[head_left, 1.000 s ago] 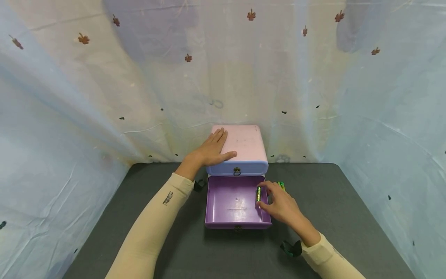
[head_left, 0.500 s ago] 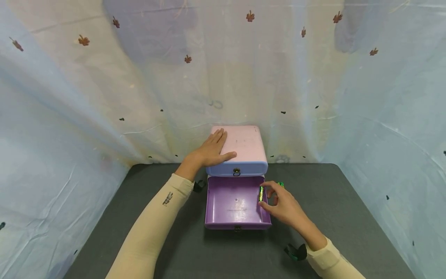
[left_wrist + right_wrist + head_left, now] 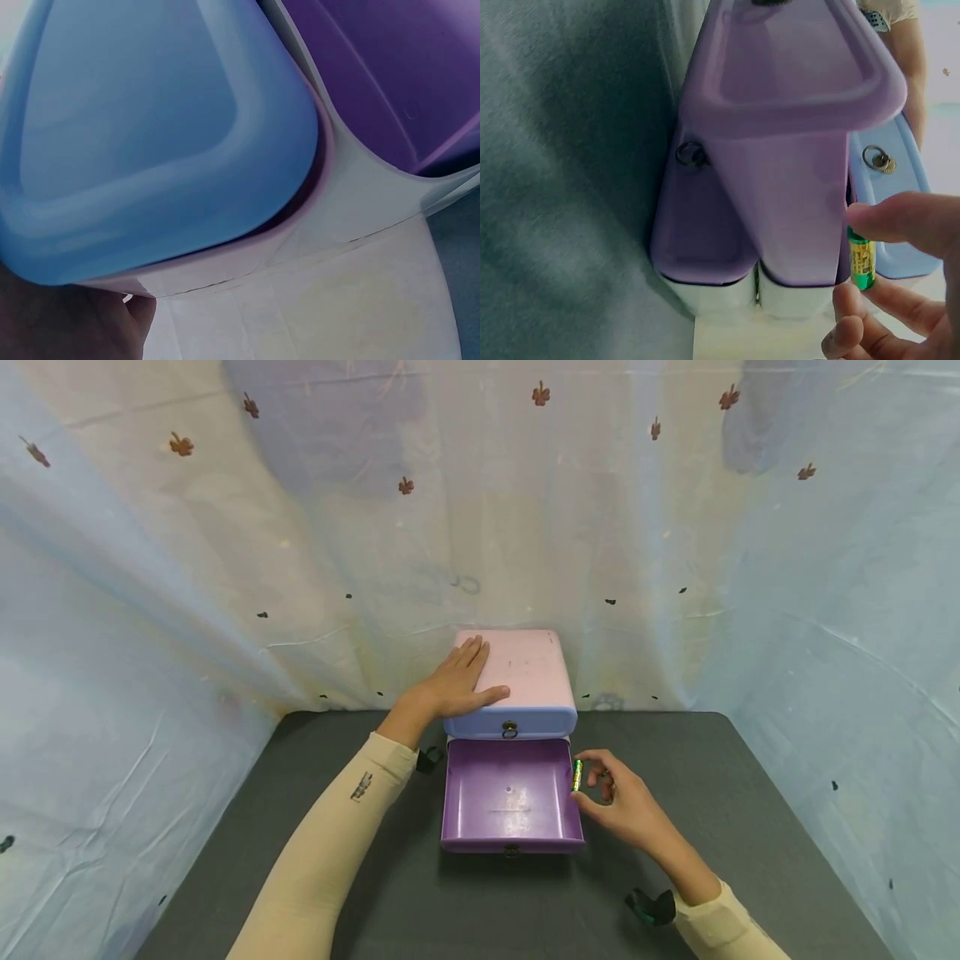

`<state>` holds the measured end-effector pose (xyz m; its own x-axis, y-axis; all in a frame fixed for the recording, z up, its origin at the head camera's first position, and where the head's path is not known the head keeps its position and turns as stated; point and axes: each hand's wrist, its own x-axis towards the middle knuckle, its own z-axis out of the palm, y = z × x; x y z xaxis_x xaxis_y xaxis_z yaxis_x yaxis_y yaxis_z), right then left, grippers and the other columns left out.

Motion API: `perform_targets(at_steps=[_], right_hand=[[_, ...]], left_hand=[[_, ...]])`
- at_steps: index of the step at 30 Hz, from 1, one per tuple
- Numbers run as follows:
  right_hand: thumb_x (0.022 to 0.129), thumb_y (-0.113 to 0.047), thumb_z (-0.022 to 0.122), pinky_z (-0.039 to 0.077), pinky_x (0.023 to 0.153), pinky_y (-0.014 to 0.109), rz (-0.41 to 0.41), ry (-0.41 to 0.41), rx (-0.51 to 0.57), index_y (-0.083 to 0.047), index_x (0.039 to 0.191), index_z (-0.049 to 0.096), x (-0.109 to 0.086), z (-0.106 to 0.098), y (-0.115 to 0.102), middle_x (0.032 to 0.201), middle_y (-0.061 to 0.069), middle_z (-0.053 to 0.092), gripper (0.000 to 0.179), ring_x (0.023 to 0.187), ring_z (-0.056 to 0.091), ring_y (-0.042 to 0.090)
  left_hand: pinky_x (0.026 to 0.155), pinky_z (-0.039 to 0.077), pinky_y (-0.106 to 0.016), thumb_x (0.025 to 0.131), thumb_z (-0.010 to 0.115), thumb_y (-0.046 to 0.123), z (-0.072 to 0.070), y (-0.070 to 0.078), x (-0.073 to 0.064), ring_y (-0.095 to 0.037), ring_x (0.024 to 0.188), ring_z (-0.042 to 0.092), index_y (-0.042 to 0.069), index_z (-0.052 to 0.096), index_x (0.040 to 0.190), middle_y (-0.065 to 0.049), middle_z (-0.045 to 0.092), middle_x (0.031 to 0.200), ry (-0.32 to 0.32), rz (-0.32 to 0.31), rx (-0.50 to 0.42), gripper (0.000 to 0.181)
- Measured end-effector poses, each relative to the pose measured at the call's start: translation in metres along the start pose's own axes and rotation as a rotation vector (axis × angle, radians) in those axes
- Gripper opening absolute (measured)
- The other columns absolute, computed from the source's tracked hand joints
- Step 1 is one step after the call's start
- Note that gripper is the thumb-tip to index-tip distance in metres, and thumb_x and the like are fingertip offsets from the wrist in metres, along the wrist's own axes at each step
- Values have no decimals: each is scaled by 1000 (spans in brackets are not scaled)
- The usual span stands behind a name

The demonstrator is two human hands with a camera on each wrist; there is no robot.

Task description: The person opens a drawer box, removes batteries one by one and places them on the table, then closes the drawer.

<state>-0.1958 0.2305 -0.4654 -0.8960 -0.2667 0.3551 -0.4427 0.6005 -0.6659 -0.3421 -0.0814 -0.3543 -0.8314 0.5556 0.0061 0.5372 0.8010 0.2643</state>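
In the head view my left hand (image 3: 450, 685) rests with straight fingers on the pink top of a small plastic drawer cabinet (image 3: 521, 664). Its purple drawer (image 3: 487, 789) is pulled out, and the inside that shows holds nothing. My right hand (image 3: 626, 802) pinches a green and gold battery (image 3: 577, 775) between thumb and index finger, just over the drawer's right rim. The right wrist view shows the same battery (image 3: 862, 262) beside the drawer's outer wall, the other fingers loosely bent. The left wrist view has the blue drawer (image 3: 135, 120) up close.
Above the open drawer the blue drawer (image 3: 540, 722) is shut, with a ring pull. A darker purple drawer (image 3: 705, 217) sits shut below. The cabinet stands on a dark table (image 3: 360, 893) against a pale curtain (image 3: 480, 543).
My right hand has moved right with the battery, from over the drawer's inside to its right rim. Green pieces seen behind that hand earlier no longer show. My left hand stays put.
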Motion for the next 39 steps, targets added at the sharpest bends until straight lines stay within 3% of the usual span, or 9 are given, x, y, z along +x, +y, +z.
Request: perform_targets(at_steps=[8, 15, 21, 27, 35, 39], right_hand=[[90, -8, 87, 42, 65, 25, -7, -1, 2, -5, 133, 63, -6, -5, 13, 95, 1, 56, 49, 75, 51, 17], [90, -9, 88, 43, 67, 25, 25, -22, -36, -2, 130, 66, -12, -8, 27, 98, 2, 57, 47, 78, 53, 27], [90, -13, 89, 42, 66, 24, 17, -24, -78, -2, 127, 68, -13, -9, 40, 97, 0, 57, 45, 77, 51, 23], [88, -7, 90, 42, 65, 24, -19, -34, -75, 1, 128, 66, -14, -11, 54, 97, 8, 59, 48, 77, 53, 31], [88, -9, 90, 44, 65, 25, -24, -77, -106, 2, 128, 65, -10, -16, 70, 99, 8, 60, 49, 78, 52, 21], [88, -8, 88, 42, 64, 25, -35, -88, -121, 3, 129, 64, -9, -16, 80, 100, 10, 59, 48, 78, 51, 23]], left_hand=[[135, -4, -42, 108, 41, 67, 0, 0, 0, -27, 167, -9, 0, -3, 171, -17, -8, 180, -1, -1, 1, 102], [135, -4, -42, 108, 40, 68, 0, 0, 0, -28, 167, -8, 0, -3, 171, -17, -7, 180, -1, 1, 8, 102], [135, -4, -42, 108, 40, 67, 0, 0, 1, -28, 167, -8, 0, -3, 171, -18, -7, 180, -1, -1, 10, 102], [135, -4, -42, 107, 40, 68, 1, 0, 1, -28, 167, -8, 0, -3, 171, -18, -7, 180, 2, -1, 11, 103], [135, -5, -41, 107, 41, 68, 0, -1, 1, -27, 167, -10, 0, -3, 171, -17, -8, 180, -3, -5, 2, 103], [135, -4, -41, 107, 42, 68, -1, 0, 0, -27, 167, -9, 0, -3, 171, -17, -8, 180, -9, -5, 0, 103]])
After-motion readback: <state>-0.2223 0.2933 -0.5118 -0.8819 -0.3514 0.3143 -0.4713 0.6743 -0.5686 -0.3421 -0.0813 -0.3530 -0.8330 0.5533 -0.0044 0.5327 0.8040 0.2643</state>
